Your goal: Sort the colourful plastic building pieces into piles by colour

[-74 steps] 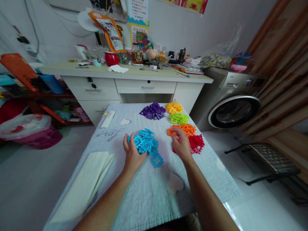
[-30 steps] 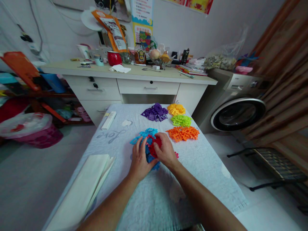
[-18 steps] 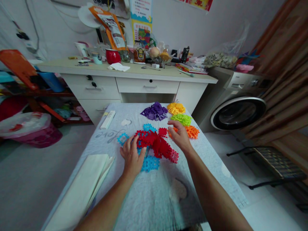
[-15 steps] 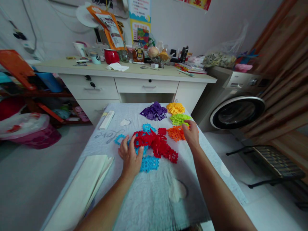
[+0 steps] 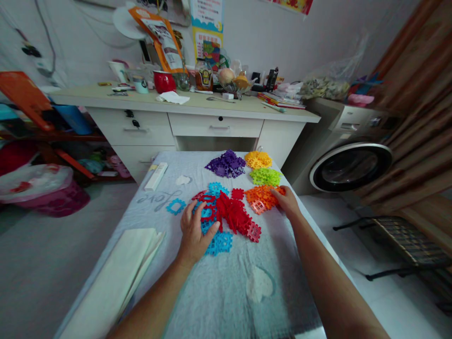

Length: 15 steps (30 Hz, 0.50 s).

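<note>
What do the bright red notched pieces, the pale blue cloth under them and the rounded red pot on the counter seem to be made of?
The red notched pieces look like thin moulded plastic: even colour, crisp toothed edges. The pale blue cloth seems matte woven fabric, judging by its soft wrinkles. The rounded red pot looks glossy, with highlights, so perhaps glazed ceramic or enamelled metal.

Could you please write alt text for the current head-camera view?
A person's open left hand is at overlapping red pieces and blue pieces on a cloth-covered table; the right hand touches an orange pile. A purple pile, a yellow pile and a green pile lie farther back.
</note>
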### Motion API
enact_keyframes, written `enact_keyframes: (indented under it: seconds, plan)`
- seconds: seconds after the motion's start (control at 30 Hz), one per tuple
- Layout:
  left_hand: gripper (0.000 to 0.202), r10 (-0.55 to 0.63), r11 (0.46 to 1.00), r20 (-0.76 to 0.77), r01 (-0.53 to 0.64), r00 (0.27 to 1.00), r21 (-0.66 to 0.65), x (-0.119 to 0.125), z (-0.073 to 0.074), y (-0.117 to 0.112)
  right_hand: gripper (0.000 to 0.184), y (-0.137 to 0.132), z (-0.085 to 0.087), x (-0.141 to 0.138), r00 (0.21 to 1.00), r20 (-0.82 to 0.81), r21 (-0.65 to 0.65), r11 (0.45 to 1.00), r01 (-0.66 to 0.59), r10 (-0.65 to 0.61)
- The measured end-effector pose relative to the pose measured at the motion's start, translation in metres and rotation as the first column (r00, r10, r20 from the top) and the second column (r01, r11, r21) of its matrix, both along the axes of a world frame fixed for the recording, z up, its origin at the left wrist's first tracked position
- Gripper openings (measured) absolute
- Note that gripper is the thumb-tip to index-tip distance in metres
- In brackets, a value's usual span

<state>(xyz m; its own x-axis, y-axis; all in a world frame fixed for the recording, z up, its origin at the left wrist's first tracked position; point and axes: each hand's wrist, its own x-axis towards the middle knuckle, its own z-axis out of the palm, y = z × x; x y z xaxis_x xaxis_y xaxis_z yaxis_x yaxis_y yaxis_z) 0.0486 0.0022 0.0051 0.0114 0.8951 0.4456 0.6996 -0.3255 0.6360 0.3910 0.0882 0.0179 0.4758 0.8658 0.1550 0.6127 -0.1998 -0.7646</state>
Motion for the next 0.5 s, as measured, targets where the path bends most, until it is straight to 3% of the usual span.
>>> enact_keyframes:
  seconds: [0.13, 0.3, 0.43, 0.5]
  plan:
    - [0.055, -0.011, 1.000, -0.002, 0.011, 1.000, 0.000, 0.000, -0.001, 0.001, 0.061, -0.014, 0.005, -0.007, 0.994, -0.092, -0.005, 0.998, -0.056, 0.055]
    - [0.055, -0.032, 0.999, -0.021, 0.032, 0.999, 0.018, 0.001, -0.001, 0.001, 0.058, -0.026, 0.008, -0.028, 0.962, -0.204, 0.122, 0.980, -0.160, 0.182]
    - [0.057, -0.051, 0.998, -0.030, 0.052, 0.998, 0.020, 0.000, -0.001, 0.001, 0.048, -0.034, 0.015, -0.059, 0.936, -0.148, 0.179, 0.939, -0.292, 0.319]
    - [0.057, -0.059, 0.998, -0.020, 0.059, 0.998, 0.028, 0.000, -0.002, 0.001, 0.039, -0.039, 0.022, -0.075, 0.900, -0.085, 0.213, 0.890, -0.404, 0.428]
